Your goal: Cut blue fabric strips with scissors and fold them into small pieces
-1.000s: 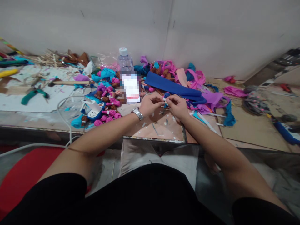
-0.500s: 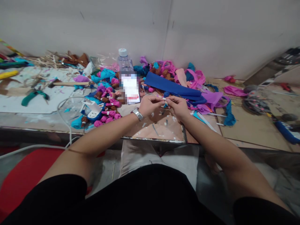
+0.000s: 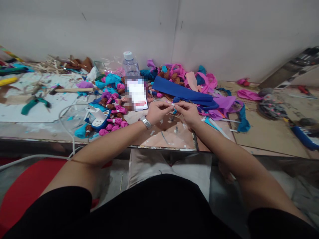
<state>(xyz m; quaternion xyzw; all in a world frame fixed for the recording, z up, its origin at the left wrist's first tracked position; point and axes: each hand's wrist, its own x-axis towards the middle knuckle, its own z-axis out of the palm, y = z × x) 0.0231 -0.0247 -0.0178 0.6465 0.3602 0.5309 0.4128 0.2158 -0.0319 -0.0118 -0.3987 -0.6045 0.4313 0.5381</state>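
My left hand (image 3: 159, 112), with a metal watch on its wrist, and my right hand (image 3: 187, 113) meet fingertip to fingertip over the bench. Both are closed in a pinch on a small white strip (image 3: 172, 104). A dark blue paper knot (image 3: 176, 99) shows just above the fingertips, and a bit of blue shows below them; whether these join the strip I cannot tell. Right behind my hands lies a folded dark blue sheet (image 3: 183, 90). To the left are many pink paper bundles (image 3: 121, 110), some with white bands, mixed with brown ones.
A phone (image 3: 137, 94) leans before a clear bottle (image 3: 130, 64). Left of my hands lie a power strip (image 3: 101, 122) with a cable, a hammer (image 3: 73, 89) and green-handled pliers (image 3: 30, 105). Purple paper (image 3: 225, 105) and cardboard (image 3: 261, 136) are at the right.
My hands stay together in almost the same place, with slight finger movement around the white strip. The whole view has shifted a little.
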